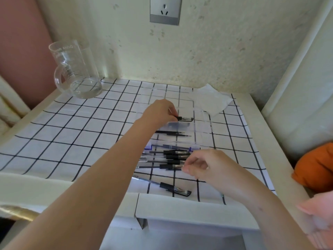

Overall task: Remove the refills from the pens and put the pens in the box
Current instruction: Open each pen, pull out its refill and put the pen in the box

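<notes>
Here the left hand (pixel 160 110) pinches 1 clear black-tipped pen (pixel 184 119) crosswise over the clear plastic box (pixel 201 121), while the right hand (pixel 203 166), loosely curled and empty, sits nearer the pen pile (pixel 167 157).

Left hand (pixel 161 111) outstretched pinching, right hand (pixel 203 164) curled
</notes>
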{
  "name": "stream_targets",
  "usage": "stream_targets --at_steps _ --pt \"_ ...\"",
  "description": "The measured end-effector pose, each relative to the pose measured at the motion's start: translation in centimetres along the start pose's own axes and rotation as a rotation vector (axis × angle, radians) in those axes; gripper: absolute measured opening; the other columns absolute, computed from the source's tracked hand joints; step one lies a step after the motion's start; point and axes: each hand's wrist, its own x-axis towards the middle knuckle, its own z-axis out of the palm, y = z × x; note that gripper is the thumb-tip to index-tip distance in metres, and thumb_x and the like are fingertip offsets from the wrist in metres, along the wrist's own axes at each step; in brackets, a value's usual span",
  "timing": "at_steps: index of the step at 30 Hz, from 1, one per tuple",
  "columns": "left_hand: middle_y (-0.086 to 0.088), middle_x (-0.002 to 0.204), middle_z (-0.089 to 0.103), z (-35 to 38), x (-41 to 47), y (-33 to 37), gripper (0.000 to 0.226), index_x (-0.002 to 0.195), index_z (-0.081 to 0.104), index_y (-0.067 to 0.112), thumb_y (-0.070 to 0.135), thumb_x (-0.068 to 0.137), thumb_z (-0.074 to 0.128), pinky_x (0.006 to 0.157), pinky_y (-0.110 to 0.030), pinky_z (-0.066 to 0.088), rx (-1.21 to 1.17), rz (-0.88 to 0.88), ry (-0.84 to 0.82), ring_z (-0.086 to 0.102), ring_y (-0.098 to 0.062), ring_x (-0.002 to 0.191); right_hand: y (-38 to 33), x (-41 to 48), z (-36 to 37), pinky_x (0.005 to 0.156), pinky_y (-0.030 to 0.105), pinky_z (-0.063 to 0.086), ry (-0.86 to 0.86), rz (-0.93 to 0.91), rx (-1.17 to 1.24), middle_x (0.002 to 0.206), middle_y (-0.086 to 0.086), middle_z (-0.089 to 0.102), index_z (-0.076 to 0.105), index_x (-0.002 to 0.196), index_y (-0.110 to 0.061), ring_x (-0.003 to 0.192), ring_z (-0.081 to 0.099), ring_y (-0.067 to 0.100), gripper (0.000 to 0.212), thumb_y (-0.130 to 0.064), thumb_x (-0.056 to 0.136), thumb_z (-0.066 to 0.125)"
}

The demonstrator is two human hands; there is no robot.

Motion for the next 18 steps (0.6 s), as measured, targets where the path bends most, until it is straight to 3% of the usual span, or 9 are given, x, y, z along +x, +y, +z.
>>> stream_targets --at_steps 6,12,18 --pt "-0.006 0.104 0.069 0.3 0.0 -0.4 0.017 0.097 0.07 0.012 0.019 0.081 0.069 0.092 -0.035 0.05 -0.05 -0.025 0.047 0.063 -0.019 0.098 0.1 -0.2 -0.1 0.082 0.031 0.05 -0.015 -0.012 -0.007 0.093 -0.008 0.064 0.066 0.097 -0.027 0.088 0.06 0.009 0.02 -0.043 0.088 0.058" --pt "0.002 0.095 0.068 -1.9 -3.0 1.1 0.013 0.097 0.07 0.018 0.02 0.088 0.061 0.08 -0.02 0.044 -0.039 0.068 0.146 0.058 -0.008 0.086 0.5 0.0 -0.1 0.079 0.027 0.048 -0.036 -0.018 -0.045 0.087 -0.013 0.063 0.067 0.094 -0.028 0.085 0.059 0.005 0.012 -0.036 0.086 0.063" --pt "0.013 0.092 0.068 -2.2 -10.9 3.9 0.013 0.093 0.07 0.027 0.031 0.089 0.058 0.077 -0.016 0.046 -0.021 0.1 -0.203 0.06 0.0 0.085 0.1 0.0 0.8 0.065 0.021 0.045 -0.094 -0.003 -0.057 0.081 -0.012 0.065 0.067 0.088 -0.027 0.075 0.061 0.004 0.023 -0.039 0.071 0.076"
